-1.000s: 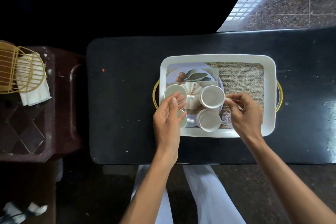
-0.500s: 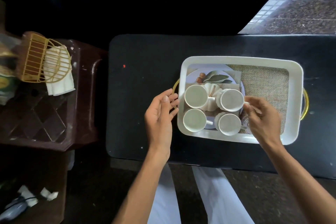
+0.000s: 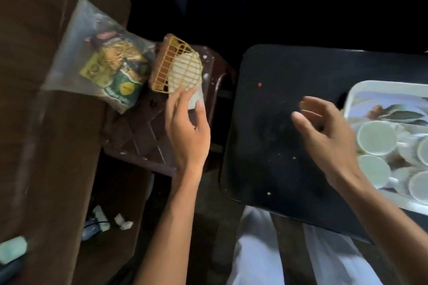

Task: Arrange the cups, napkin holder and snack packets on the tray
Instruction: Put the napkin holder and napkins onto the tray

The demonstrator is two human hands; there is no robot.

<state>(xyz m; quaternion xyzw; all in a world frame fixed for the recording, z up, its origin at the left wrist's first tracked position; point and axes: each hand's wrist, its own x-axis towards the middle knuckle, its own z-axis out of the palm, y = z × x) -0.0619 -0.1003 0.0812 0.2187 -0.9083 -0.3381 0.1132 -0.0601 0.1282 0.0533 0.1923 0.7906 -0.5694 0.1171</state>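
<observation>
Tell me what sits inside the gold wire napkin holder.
The gold wire napkin holder holds folded white napkins, seen through its bars. Their lower edge is hidden behind the left hand.

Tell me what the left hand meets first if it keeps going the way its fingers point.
Most likely the white napkins sticking out of the yellow wire napkin holder; the left hand has its fingertips right at them, though depth is unclear.
</observation>
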